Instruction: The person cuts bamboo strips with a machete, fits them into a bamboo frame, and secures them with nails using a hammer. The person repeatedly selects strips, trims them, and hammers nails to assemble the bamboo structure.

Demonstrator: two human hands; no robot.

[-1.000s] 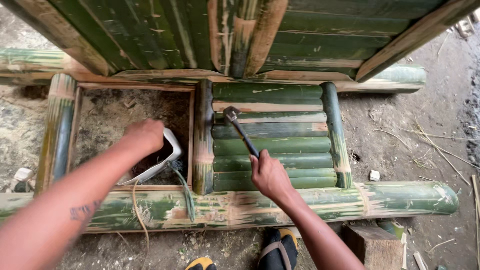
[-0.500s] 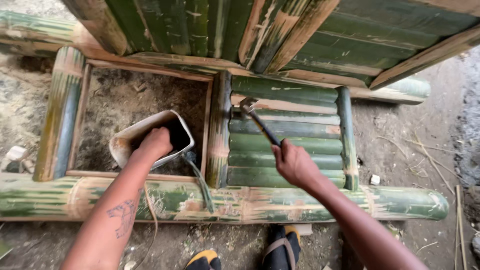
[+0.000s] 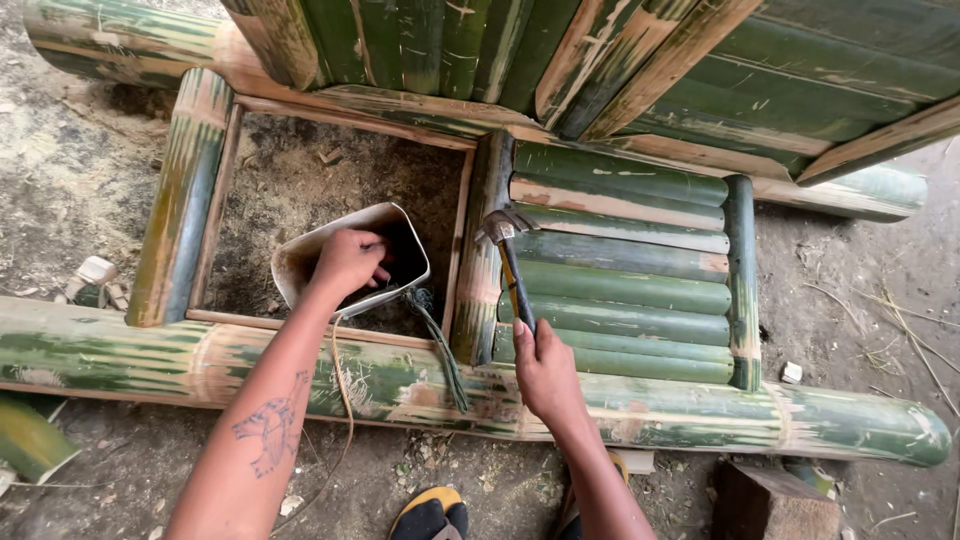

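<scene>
Bamboo frame (image 3: 400, 385) of thick, glossy green poles lies on the dirt floor, a panel of split slats (image 3: 620, 285) nailed into its right bay. Right hand (image 3: 548, 372), closed round the handle, holds a claw hammer (image 3: 508, 255) whose head rests over the round upright; a glancing blow could skid off. Left hand (image 3: 345, 262) reaches, fingers curled, into a dented white tub (image 3: 300, 262) in the left bay.

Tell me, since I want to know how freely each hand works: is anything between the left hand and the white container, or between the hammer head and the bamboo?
Nothing visible. The left hand already reaches into the white container. The right hand grips the hammer, whose head sits at the upright bamboo piece with nothing between.
</scene>
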